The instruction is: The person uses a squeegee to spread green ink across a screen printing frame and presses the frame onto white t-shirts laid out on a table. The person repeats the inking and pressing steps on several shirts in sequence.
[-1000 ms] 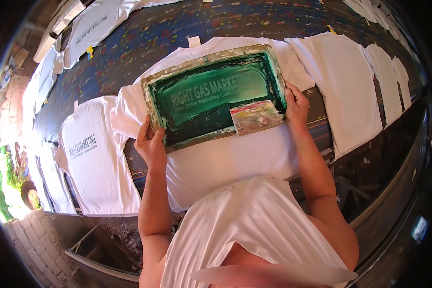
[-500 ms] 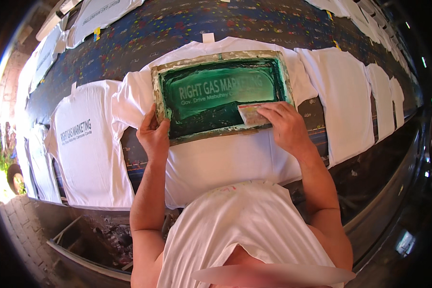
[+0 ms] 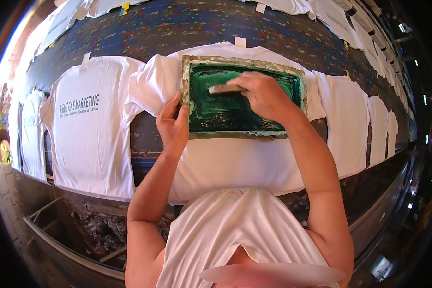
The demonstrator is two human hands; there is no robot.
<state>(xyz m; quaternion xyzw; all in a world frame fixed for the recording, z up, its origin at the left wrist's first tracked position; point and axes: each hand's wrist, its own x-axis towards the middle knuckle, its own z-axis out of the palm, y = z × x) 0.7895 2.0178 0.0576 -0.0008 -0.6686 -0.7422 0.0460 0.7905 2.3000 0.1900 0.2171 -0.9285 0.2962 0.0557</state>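
Squeegee [image 3: 220, 89], shifted leftward, and right fingers [image 3: 247, 83] gripping it hide some lettering [image 3: 216, 99]; left fingers [image 3: 171, 107] clasp frame [image 3: 235, 60].

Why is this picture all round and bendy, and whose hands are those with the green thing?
No machine here: they belong to a person with a wide fisheye camera on their head, looking down; its lens bends straight edges. The left hand grips the left side of a frame with smeared dark green inside. The right hand holds a thin, flat tool over the green. Under the frame is a white shirt, spread on a dark table speckled with colours. More shirts lie on both sides.
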